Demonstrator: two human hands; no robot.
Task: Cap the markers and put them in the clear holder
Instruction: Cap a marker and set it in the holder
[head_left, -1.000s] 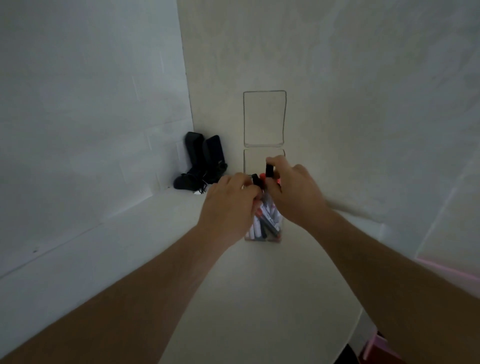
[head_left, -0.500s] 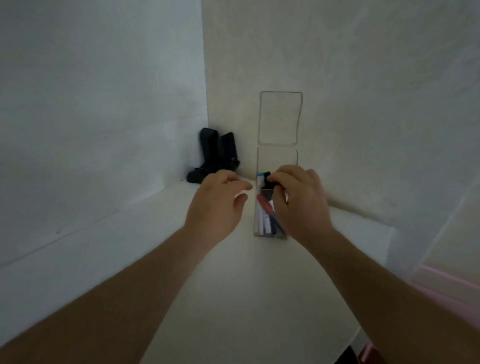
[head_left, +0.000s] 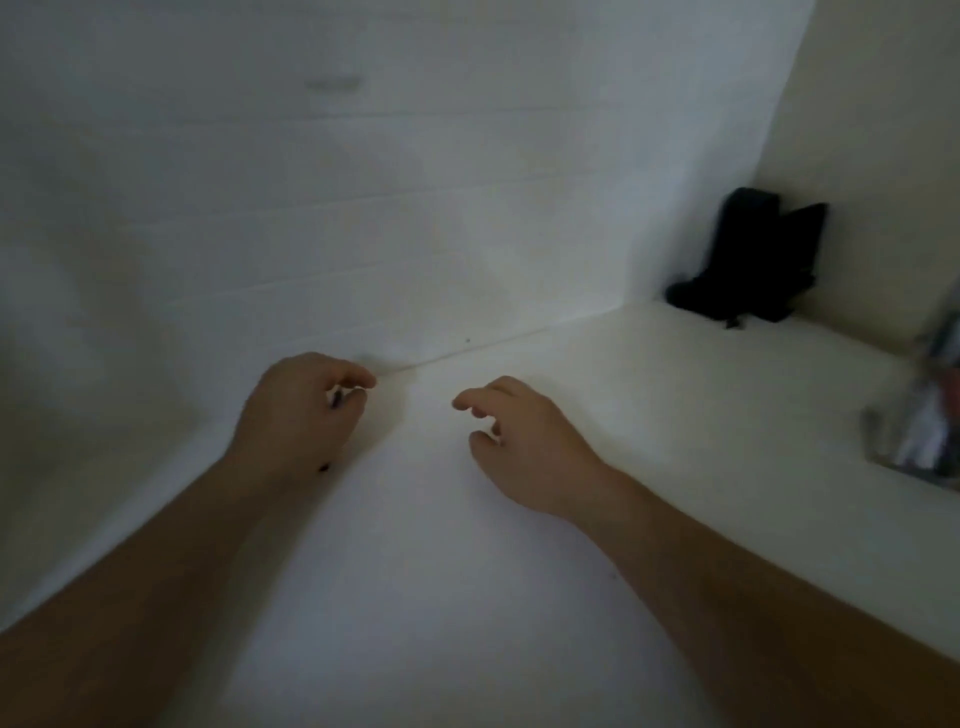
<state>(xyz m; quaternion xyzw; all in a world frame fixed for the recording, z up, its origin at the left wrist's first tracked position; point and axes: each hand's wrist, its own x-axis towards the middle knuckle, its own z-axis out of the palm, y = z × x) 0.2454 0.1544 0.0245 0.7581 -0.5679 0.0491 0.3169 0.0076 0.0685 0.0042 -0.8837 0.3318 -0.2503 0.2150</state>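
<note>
The clear holder (head_left: 922, 415) stands blurred at the far right edge of the white table (head_left: 467, 597), with several markers inside it. My left hand (head_left: 304, 410) is over the table near the left wall, its fingers curled round a thin marker (head_left: 336, 399); only a dark bit shows between the fingers and another at the heel of the hand. My right hand (head_left: 524, 447) hovers a little to the right with loosely curled fingers and holds nothing. Both hands are far left of the holder.
Two black upright objects (head_left: 748, 260) stand in the far corner where the walls meet. A white wall (head_left: 363, 208) runs along the table's left side, close behind my left hand.
The view has swung left, so the holder has slid to the right edge. Both hands have left the holder and moved to the table by the left wall. My right hand has let go of its marker.
</note>
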